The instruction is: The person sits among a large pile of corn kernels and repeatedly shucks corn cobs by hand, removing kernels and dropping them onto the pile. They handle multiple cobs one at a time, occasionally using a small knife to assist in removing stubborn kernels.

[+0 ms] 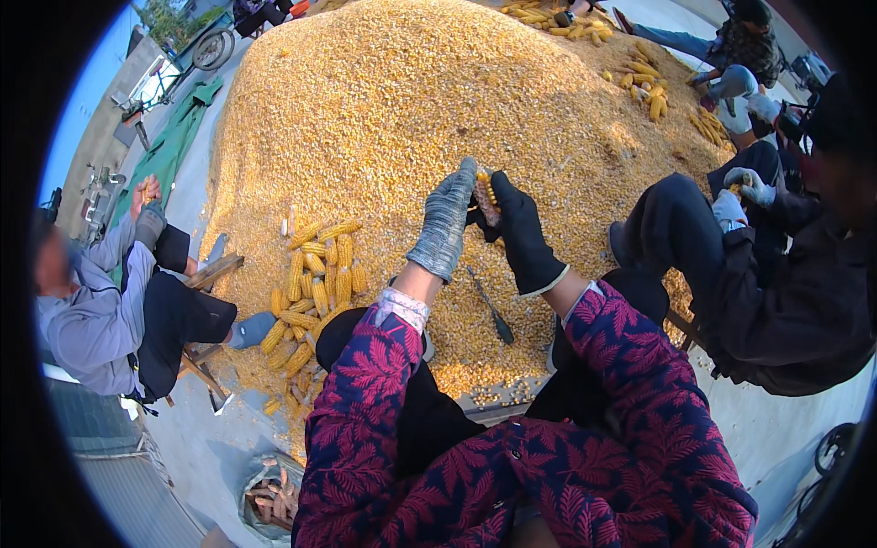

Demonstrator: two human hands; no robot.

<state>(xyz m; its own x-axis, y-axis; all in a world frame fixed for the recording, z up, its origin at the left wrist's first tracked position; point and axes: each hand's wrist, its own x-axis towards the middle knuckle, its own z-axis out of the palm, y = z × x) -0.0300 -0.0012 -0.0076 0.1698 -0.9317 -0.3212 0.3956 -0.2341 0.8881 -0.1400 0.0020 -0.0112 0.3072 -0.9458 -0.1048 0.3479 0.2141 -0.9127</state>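
Between my two gloved hands is a partly shelled corn cob (487, 198), its bare pinkish core facing me and yellow kernels left along the top and right side. My left hand (444, 222), in a grey knitted glove, grips it from the left. On the other side my right hand (522, 229), in a black glove with a pale cuff, closes around it. Below them a screwdriver-like tool (492, 308) with a dark handle lies on the loose kernels. Unshelled corn ears (318, 274) are heaped left of my knees.
A large mound of shelled kernels (411, 82) rises ahead. One person (109, 294) sits at left, another (767, 274) close at right, both gloved. More ears (644, 79) lie far right. A bag of bare cobs (274, 496) stands at lower left; a green tarp (168, 147) lies beyond.
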